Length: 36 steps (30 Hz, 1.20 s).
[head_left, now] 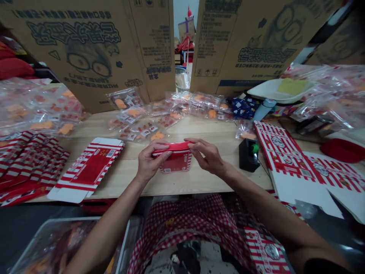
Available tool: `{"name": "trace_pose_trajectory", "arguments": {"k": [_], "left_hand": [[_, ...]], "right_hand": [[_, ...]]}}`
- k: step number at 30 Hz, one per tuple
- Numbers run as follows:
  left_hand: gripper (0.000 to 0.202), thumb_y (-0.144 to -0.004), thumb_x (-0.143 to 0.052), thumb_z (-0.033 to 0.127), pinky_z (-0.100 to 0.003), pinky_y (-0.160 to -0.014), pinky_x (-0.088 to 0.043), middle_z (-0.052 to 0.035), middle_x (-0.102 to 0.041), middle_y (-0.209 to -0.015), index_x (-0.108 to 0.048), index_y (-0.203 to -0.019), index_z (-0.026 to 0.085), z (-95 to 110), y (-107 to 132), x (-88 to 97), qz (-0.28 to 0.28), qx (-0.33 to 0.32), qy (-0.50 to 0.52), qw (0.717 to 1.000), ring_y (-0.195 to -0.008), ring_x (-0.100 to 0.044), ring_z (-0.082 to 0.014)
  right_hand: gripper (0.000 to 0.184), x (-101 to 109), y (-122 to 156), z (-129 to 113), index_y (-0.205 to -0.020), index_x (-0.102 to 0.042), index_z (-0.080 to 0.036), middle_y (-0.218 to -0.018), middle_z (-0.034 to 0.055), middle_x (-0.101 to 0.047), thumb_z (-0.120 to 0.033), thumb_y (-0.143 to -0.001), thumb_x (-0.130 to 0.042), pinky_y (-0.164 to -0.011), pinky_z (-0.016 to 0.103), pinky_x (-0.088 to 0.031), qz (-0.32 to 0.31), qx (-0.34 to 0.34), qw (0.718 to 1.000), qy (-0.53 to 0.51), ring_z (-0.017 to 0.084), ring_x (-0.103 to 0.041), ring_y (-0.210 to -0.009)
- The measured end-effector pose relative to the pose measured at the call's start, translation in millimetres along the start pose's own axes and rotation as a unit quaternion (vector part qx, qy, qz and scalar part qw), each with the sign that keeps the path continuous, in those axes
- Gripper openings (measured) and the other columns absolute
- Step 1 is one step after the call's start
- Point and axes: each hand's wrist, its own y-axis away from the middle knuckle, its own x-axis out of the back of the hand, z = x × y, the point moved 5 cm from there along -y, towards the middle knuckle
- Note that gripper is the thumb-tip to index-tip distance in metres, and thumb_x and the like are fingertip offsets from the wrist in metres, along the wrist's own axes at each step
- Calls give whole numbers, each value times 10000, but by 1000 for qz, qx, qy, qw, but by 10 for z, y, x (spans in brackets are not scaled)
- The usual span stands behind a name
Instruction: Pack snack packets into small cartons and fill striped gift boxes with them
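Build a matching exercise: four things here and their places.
1. small red-and-white striped cardboard box
2. flat unfolded red-and-white striped carton
3. small black plastic device with green part
4. shallow white plastic tray

A. just right of the right hand
B. left of the left hand
C. held between both hands
D. far back on the right

Pairs: 1-C, 2-B, 3-A, 4-D

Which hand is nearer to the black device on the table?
Right. The right hand holds the right end of the red box, just left of the black device; the left hand holds the box's left end, farther away.
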Motion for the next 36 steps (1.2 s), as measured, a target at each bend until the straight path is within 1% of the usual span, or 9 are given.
{"name": "trace_pose_trajectory", "arguments": {"k": [3,9,14,16,18,21,23,26,36], "left_hand": [[129,-826,-815,311,-366,-907,-556,-89,-769,-1048,-769,-878,202,112,-116,33,-30,-32,-30,999,-1000,-718,-221],[216,-955,-665,324,-311,-824,-570,-81,-792,-1076,-772,-1119,231,469,-296,-150,-233,-169,-199,937,-953,-750,-209],[193,-950,-651,291,-283,-732,-578,-58,-802,-1034,-781,-1080,233,608,-320,-424,-169,-177,-217,945,-834,-758,-190],[160,-930,-665,304,-294,-744,-578,-44,-806,-1017,-782,-1013,233,611,-358,-555,-158,-140,-204,956,-831,-754,-195],[159,-916,-663,335,-302,-735,-568,-43,-806,-1023,-771,-957,225,599,-399,-692,-186,-95,-199,957,-824,-745,-200],[191,-898,-655,384,-297,-694,-537,-33,-803,-1015,-753,-924,223,591,-442,-836,-240,-49,-199,949,-772,-716,-190],[197,-887,-656,397,-281,-646,-505,-14,-795,-926,-752,-913,227,582,-459,-869,-250,-34,-203,946,-706,-679,-171],[215,-876,-665,409,-260,-577,-458,0,-754,-797,-753,-929,220,532,-461,-857,-226,9,-201,953,-628,-629,-151],[181,-889,-679,384,-307,-746,-531,-38,-782,-968,-737,-894,212,511,-347,-866,-197,4,-156,968,-795,-696,-184]], "right_hand": [[159,23,-69,8,-1086,-577,-213,-1222,131,-683,-128,-1000,-473,-887,408,-579,-62,19,998,21,225,-671,-1096],[237,-7,-141,-89,-1179,-593,-189,-1030,82,-644,-127,-991,-463,-853,358,-557,-48,-28,998,-7,195,-638,-948],[314,340,104,-9,-1222,-641,-212,-1255,92,-647,-128,-984,-454,-970,347,-535,43,-158,986,5,195,-616,-1176],[392,747,457,241,-1268,-634,-215,-1370,87,-614,-94,-917,-508,-1011,353,-521,102,-342,932,61,217,-569,-1280],[384,1215,984,446,-1181,-669,-189,-1304,98,-654,-64,-836,-559,-996,355,-527,171,-542,812,132,245,-596,-1246],[183,1611,1617,610,-968,-684,-139,-977,134,-721,-109,-802,-612,-778,361,-586,201,-672,699,138,297,-711,-989],[85,1635,1846,704,-898,-658,-146,-753,81,-682,-180,-827,-625,-555,293,-549,203,-708,671,90,260,-730,-732],[105,1519,1944,790,-906,-618,-162,-692,30,-649,-251,-852,-630,-418,219,-473,224,-734,641,8,201,-709,-576],[145,1311,1989,715,-773,-530,-189,-711,-24,-618,-227,-847,-649,-640,267,-590,340,-677,651,-49,151,-708,-689]]}}
